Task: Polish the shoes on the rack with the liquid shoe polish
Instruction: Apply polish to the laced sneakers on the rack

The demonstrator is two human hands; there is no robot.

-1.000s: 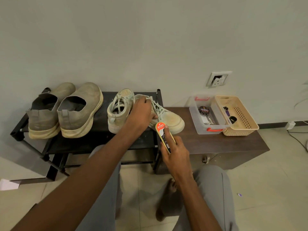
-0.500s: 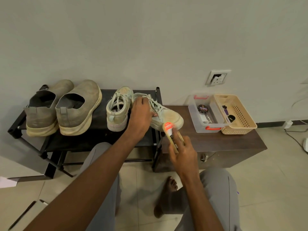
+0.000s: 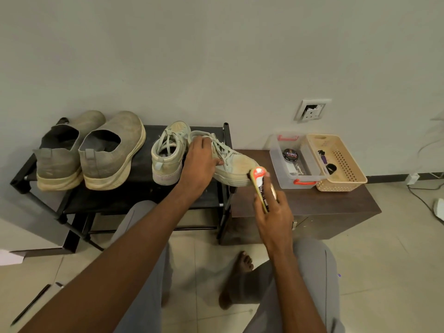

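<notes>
A pale laced sneaker [image 3: 236, 165] lies across the right end of the black shoe rack [image 3: 141, 195], its toe pointing right over the brown cabinet. My left hand [image 3: 200, 162] grips it at the laces and collar. My right hand [image 3: 272, 212] holds the liquid shoe polish bottle [image 3: 262, 186], orange-capped end up, with its tip touching the sneaker's toe. The matching sneaker [image 3: 169, 152] stands upright just left of my left hand. Two grey slip-on shoes [image 3: 92, 150] sit at the rack's left end.
On the brown cabinet [image 3: 312, 203] stand a clear plastic box [image 3: 298, 181] with a round polish tin inside and a beige basket [image 3: 346, 181] with small items. A wall socket [image 3: 311, 109] is above. My knees and a bare foot are below; a cable lies at the right.
My right hand has carried the polish bottle rightwards, from in front of the sneaker's side to its toe. My left hand keeps its hold on the sneaker.
</notes>
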